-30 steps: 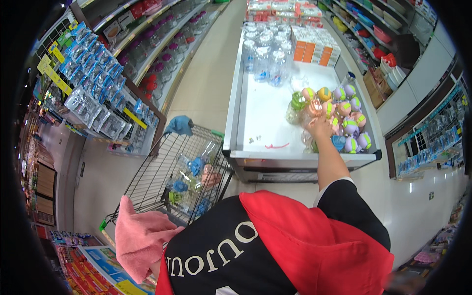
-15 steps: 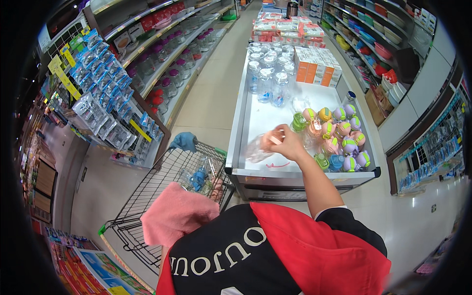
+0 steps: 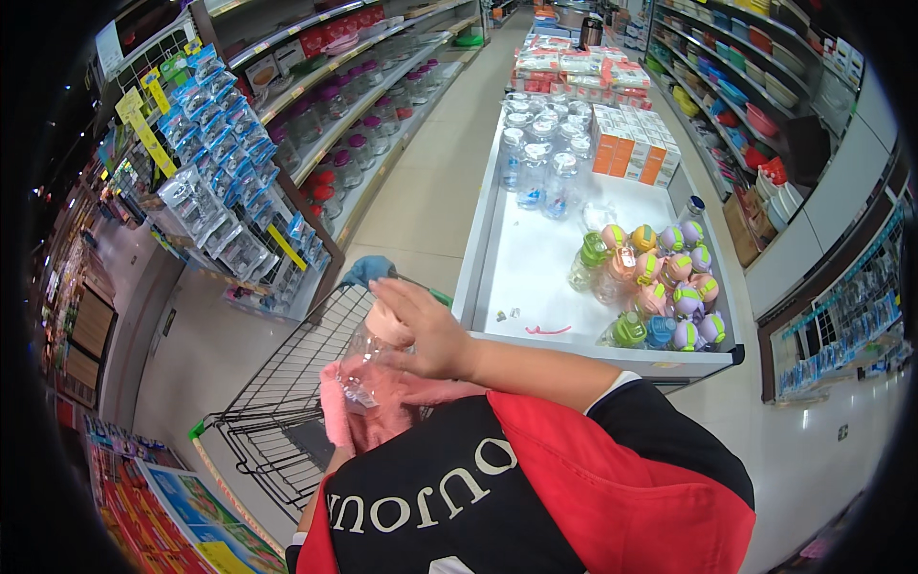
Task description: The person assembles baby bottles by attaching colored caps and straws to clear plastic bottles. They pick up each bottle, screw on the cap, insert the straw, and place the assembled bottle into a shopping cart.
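A clear bottle with a pink lid point(image 3: 360, 362) is over the shopping cart, in front of my body. My right hand point(image 3: 421, 330) reaches across to the left and holds it at the lid and side, fingers over the top. A fluffy pink cloth point(image 3: 390, 418) surrounds the bottle's lower part. My left hand is under this cloth and holds it; its fingers are hidden, and only the left wrist point(image 3: 339, 461) shows below.
The wire cart point(image 3: 277, 402) stands at left, a blue-grey cloth point(image 3: 368, 271) on its far corner. On the white display table point(image 3: 516, 273) are bottles with coloured lids point(image 3: 660, 277), clear jugs point(image 3: 545, 167) and orange-white boxes point(image 3: 633, 143). Hanging packets point(image 3: 220, 153) line the left rack.
My right hand has brought the pink-lidded bottle from above the table leftward to the cloth over the cart. The cloth now folds around the bottle's lower part.
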The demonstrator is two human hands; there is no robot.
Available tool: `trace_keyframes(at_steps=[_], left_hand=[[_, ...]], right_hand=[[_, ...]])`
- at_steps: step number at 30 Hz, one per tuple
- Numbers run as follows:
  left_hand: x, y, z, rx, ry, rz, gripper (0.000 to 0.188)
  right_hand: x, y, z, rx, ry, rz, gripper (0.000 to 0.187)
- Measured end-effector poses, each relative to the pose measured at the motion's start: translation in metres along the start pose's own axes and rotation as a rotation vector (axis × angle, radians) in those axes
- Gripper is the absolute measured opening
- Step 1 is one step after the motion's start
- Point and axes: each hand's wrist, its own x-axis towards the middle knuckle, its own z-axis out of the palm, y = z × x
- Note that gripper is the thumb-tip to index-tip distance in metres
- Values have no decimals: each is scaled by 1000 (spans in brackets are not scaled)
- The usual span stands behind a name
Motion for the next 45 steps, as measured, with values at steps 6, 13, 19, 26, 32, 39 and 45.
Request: trace_keyframes(at_steps=[6,13,19,26,32,39,45], left_hand=[[-21,-8,11,335,245,222,36],[-6,22,39,600,270,233,27],[-1,55,39,1145,372,391,20],[-13,61,68,1688,-59,318,15],[-18,70,62,1213,-154,76,23],[-11,55,49,1276,146,409,33],[-7,57,45,1323,103,221,42]], right_hand=[[-11,-4,38,1049,266,176,92],[-14,-6,43,592,-122,233,86],[-5,-2,24,-187,-73,-81,87],[-7,2,32,106,-453,-60,83],[-14,-9,35,569,-568,245,87],[3,-18,28,-460,-117,-192,71],[8,-12,25,-141,-466,-24,80]])
